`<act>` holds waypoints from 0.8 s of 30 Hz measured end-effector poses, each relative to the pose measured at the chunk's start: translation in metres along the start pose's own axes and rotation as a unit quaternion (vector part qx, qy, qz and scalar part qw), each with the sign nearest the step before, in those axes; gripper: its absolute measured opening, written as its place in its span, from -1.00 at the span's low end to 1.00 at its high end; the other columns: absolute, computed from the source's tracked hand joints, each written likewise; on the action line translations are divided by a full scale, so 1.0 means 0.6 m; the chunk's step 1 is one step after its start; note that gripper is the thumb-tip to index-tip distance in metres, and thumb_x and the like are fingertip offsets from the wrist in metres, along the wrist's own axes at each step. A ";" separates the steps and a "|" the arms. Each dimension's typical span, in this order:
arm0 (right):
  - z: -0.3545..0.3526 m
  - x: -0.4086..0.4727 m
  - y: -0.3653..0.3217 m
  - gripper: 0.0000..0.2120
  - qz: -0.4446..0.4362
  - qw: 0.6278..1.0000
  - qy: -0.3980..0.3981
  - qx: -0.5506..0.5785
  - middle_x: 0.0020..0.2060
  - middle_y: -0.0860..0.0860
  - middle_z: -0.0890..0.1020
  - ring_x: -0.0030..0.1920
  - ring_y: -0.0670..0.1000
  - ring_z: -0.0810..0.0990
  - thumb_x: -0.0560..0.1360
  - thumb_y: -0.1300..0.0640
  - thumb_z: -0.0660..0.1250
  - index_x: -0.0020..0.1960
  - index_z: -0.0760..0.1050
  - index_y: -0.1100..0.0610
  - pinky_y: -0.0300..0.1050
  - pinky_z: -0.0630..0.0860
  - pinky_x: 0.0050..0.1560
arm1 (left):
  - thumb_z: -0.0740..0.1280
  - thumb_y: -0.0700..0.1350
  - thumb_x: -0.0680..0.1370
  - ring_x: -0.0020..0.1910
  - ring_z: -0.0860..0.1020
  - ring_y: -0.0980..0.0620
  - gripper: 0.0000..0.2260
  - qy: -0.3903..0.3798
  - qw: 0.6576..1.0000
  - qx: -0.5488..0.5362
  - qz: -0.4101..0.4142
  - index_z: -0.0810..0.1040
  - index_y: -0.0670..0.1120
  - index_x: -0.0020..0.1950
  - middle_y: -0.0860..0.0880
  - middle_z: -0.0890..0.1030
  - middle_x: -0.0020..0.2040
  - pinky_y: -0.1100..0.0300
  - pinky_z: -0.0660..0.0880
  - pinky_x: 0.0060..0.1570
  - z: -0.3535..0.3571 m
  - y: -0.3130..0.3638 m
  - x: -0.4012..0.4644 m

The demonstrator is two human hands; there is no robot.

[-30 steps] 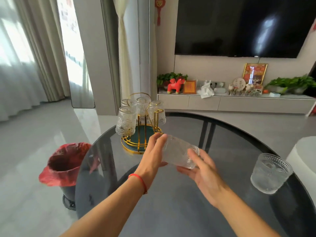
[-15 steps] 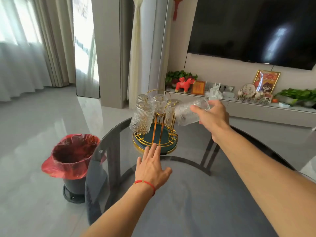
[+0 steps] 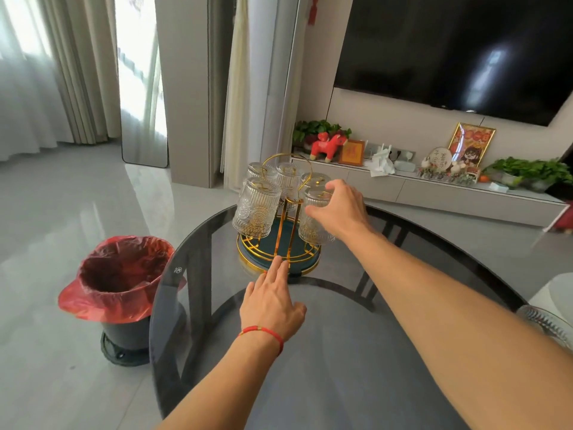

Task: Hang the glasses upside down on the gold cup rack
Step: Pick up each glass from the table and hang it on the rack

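The gold cup rack (image 3: 279, 257) with its dark green base stands on the far side of the round dark glass table (image 3: 341, 352). Several ribbed clear glasses hang upside down on it, the nearest at front left (image 3: 254, 209). My right hand (image 3: 339, 209) grips another ribbed glass (image 3: 313, 228), upside down at the rack's right front arm. My left hand (image 3: 273, 301) lies flat on the table, fingers spread, fingertips touching the rack's base rim. One more glass (image 3: 548, 324) shows at the right edge of the table, partly cut off.
A bin with a red bag (image 3: 119, 280) stands on the floor left of the table. A low TV cabinet (image 3: 434, 190) with plants, a red toy horse and frames runs along the far wall. Something white (image 3: 555, 293) sits beyond the table's right edge.
My right hand carried the glass from mid-air to the rack's right front arm and turned it upside down. My left hand slid forward until its fingertips touched the rack's base.
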State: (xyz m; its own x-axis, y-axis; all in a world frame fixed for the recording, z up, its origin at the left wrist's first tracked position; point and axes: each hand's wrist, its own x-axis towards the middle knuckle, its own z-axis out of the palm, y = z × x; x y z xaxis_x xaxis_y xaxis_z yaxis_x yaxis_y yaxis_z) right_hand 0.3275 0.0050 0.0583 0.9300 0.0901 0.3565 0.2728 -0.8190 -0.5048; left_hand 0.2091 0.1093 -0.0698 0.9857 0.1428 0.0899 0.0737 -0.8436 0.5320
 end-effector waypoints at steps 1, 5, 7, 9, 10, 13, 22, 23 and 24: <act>0.002 -0.001 0.003 -0.32 -0.005 1.000 -0.001 0.000 0.40 0.15 0.52 0.43 0.16 0.44 0.47 -0.02 0.53 0.49 0.38 0.16 0.00 0.43 0.30 | 0.33 0.05 0.54 0.58 0.19 -0.12 -0.24 0.001 1.000 0.001 -0.003 0.01 0.01 0.64 0.00 -0.02 0.67 -0.10 0.19 0.55 -0.001 0.002 0.001; 0.001 -0.018 0.014 -0.28 -0.031 0.999 -0.034 0.020 0.51 0.17 0.41 0.50 0.18 0.36 0.54 -0.01 0.46 0.58 0.22 0.14 0.01 0.36 0.39 | 0.33 0.03 0.54 0.55 0.24 -0.14 -0.26 0.010 1.000 0.015 -0.015 0.03 -0.01 0.63 -0.02 0.01 0.67 -0.10 0.22 0.54 -0.002 0.014 -0.003; -0.007 -0.040 0.023 -0.29 -0.040 0.998 -0.033 0.038 0.55 0.16 0.34 0.53 0.17 0.33 0.57 0.03 0.41 0.60 0.16 0.13 -0.03 0.31 0.42 | 0.33 0.00 0.53 0.49 0.33 -0.15 -0.28 0.033 0.999 0.011 -0.018 0.08 -0.03 0.62 -0.04 0.07 0.66 -0.08 0.33 0.47 -0.002 0.022 -0.008; -0.019 -0.075 0.046 -0.36 -0.046 0.998 -0.016 0.043 0.52 0.13 0.34 0.52 0.13 0.34 0.58 0.08 0.39 0.58 0.21 0.12 -0.15 0.25 0.36 | 0.37 -0.07 0.50 0.41 0.43 -0.15 -0.31 0.070 0.997 -0.008 -0.009 0.16 -0.04 0.59 -0.04 0.16 0.64 -0.06 0.50 0.30 -0.002 0.034 -0.013; -0.025 -0.099 0.063 -0.40 -0.048 0.998 -0.013 0.044 0.50 0.11 0.35 0.51 0.11 0.36 0.58 0.10 0.38 0.56 0.27 0.11 -0.19 0.23 0.34 | 0.39 -0.11 0.49 0.40 0.45 -0.15 -0.31 0.083 0.996 -0.021 0.003 0.19 -0.03 0.58 -0.04 0.20 0.62 -0.05 0.54 0.24 -0.003 0.041 -0.015; -0.053 -0.192 0.128 -0.50 -0.068 0.997 -0.029 0.034 0.42 0.05 0.42 0.45 0.06 0.41 0.55 0.16 0.38 0.47 0.41 0.08 -0.24 0.23 0.34 | 0.42 -0.16 0.48 0.40 0.45 -0.10 -0.34 0.095 0.991 -0.070 0.066 0.28 -0.02 0.55 -0.03 0.34 0.55 -0.01 0.52 0.26 0.001 0.066 -0.027; -0.196 -0.354 0.338 -0.57 -0.044 0.978 0.200 -0.040 0.27 0.17 0.56 0.28 0.22 0.49 0.39 0.28 0.43 0.26 0.59 0.20 0.06 0.36 0.35 | 0.39 -0.18 0.50 -0.14 0.63 0.16 -0.49 0.009 0.965 -0.228 0.125 0.44 0.04 0.45 -0.04 0.59 0.28 0.24 0.55 0.01 0.024 0.177 -0.087; -0.206 -0.353 0.350 -0.51 -0.004 0.971 0.238 -0.031 0.29 0.21 0.54 0.30 0.26 0.46 0.37 0.30 0.47 0.30 0.55 0.22 0.09 0.35 0.36 | 0.38 -0.18 0.50 -0.12 0.63 0.15 -0.49 -0.008 0.964 -0.231 0.131 0.44 0.06 0.44 -0.01 0.59 0.27 0.27 0.54 -0.02 0.027 0.187 -0.095; -0.215 -0.353 0.364 -0.43 0.034 0.961 0.272 -0.024 0.32 0.24 0.51 0.33 0.29 0.44 0.35 0.32 0.50 0.35 0.49 0.26 0.12 0.33 0.38 | 0.38 -0.16 0.50 -0.08 0.63 0.13 -0.50 -0.025 0.964 -0.226 0.139 0.44 0.07 0.44 0.00 0.59 0.26 0.25 0.55 -0.01 0.032 0.198 -0.104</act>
State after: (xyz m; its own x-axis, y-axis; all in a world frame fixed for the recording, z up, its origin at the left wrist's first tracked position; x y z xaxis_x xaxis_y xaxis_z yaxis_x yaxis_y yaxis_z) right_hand 0.1582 -0.2662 -0.0259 0.6753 -0.2629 0.6891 0.1922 -0.8393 -0.5086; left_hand 0.1593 -0.0100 -0.0284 0.9648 -0.0913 0.2466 -0.2565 -0.5324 0.8067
